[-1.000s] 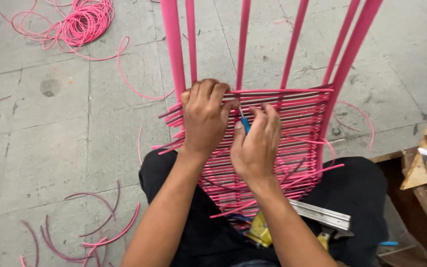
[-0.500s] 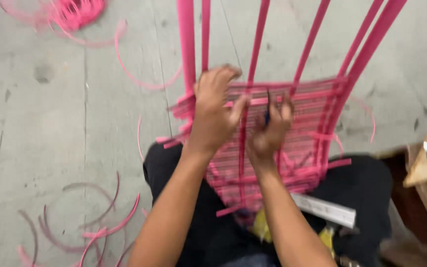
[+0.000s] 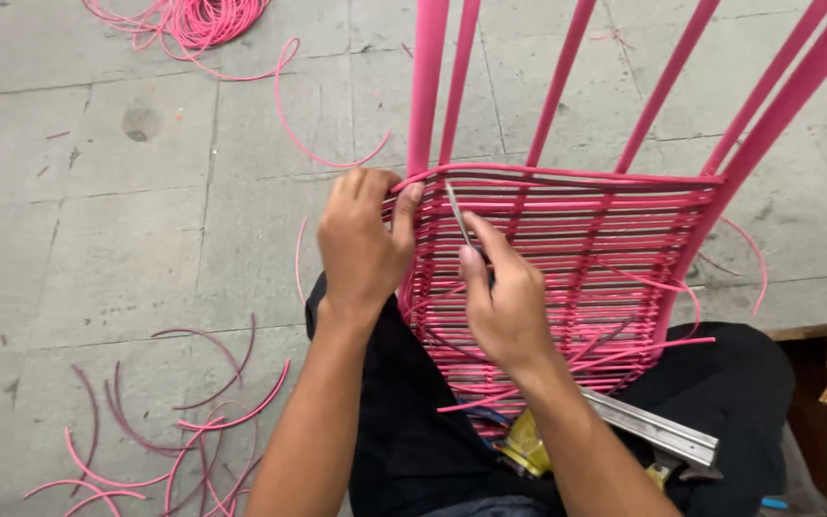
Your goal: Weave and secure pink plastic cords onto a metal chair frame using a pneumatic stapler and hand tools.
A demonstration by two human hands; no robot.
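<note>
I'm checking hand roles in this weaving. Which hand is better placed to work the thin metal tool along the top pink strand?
Right. The right hand already holds the thin metal tool, tip at the top pink strand. The left hand grips the woven panel's edge, likely steadying it.

Soft, even daylight fills the scene, bright but without glare, so the grey floor (image 3: 126,239) reads flat and evenly lit from edge to edge. Shadows are faint and diffuse: only a weak dark patch lies beneath the forearms and a thin one under the loose pink strands (image 3: 174,421) near the floor's lower left corner. Focus is sharp throughout, with slight wide-angle stretching toward the frame's edges.
</note>
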